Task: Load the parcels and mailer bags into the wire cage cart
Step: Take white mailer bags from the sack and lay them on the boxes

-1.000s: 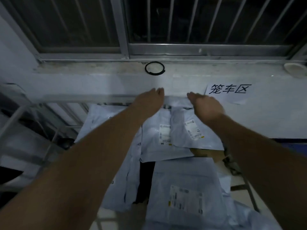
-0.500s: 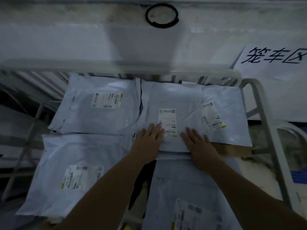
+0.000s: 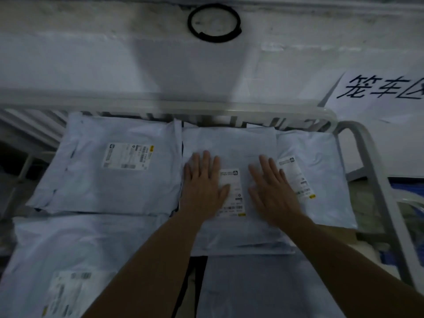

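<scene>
Several pale grey mailer bags lie flat inside the wire cage cart (image 3: 358,143). My left hand (image 3: 203,184) and my right hand (image 3: 271,187) press flat, fingers straight, on the middle far mailer bag (image 3: 234,143), one on each side of its white label. Another mailer bag (image 3: 110,166) lies to its left, and a mailer bag (image 3: 321,171) with a label lies partly under its right edge. Two more bags sit nearer me, one at lower left (image 3: 75,260) and one at lower middle (image 3: 257,288).
The cart's far rail (image 3: 183,106) runs along a white wall. A black ring (image 3: 214,22) lies on the ledge above. A paper sign (image 3: 378,92) with black characters hangs on the wall at right. A brown cardboard edge (image 3: 337,232) shows under the right bag.
The view has dropped and drawn closer to the cart. Both hands slid farther up the middle bag and now lie beside its label, spread wider apart.
</scene>
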A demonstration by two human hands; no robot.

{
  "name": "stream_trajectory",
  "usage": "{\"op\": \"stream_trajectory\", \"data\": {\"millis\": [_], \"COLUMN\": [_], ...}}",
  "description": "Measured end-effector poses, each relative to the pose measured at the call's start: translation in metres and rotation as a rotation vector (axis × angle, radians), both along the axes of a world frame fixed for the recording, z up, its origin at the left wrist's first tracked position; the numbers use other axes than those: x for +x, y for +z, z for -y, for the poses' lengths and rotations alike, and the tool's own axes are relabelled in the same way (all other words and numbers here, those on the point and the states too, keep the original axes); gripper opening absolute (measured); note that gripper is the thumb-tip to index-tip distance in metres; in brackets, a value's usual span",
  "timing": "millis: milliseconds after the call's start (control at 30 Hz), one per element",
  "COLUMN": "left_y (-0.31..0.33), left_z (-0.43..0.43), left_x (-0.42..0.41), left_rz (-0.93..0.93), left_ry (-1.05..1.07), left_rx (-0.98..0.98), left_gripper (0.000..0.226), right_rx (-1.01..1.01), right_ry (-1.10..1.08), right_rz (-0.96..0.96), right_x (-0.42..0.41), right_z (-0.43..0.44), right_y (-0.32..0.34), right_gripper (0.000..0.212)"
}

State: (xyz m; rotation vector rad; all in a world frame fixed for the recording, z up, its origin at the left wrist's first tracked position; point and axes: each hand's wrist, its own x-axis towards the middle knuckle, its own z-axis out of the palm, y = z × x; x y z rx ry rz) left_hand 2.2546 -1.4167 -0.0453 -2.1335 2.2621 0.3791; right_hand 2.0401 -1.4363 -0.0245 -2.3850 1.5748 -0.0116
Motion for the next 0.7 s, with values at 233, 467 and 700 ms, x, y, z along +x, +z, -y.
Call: {"op": "stream_trajectory", "data": {"millis": [233, 467, 700], "left_y": [-0.031, -0.038, -0.037], "left_z": [0.013, 0.016, 0.016], "left_x": [-0.001, -0.003, -0.004], "left_rz": [-0.023, 0.02, 0.038], "left_ry": [-0.003, 0.007, 0.006], "left_rx": [-0.098, -0.103, -0.116], "left_gripper": [0.084, 0.085, 0.085], "right_rx": [-0.109, -0.139, -0.144], "right_ry": [-0.022, -0.033, -0.035], "right_rz": [-0.091, -0.034, -0.044], "right_x": [0.036, 0.036, 0.036], "right_z": [0.047, 0.048, 0.049], "right_y": [-0.047, -0.06, -0.061], "right_gripper": [0.069, 0.069, 0.069]}}
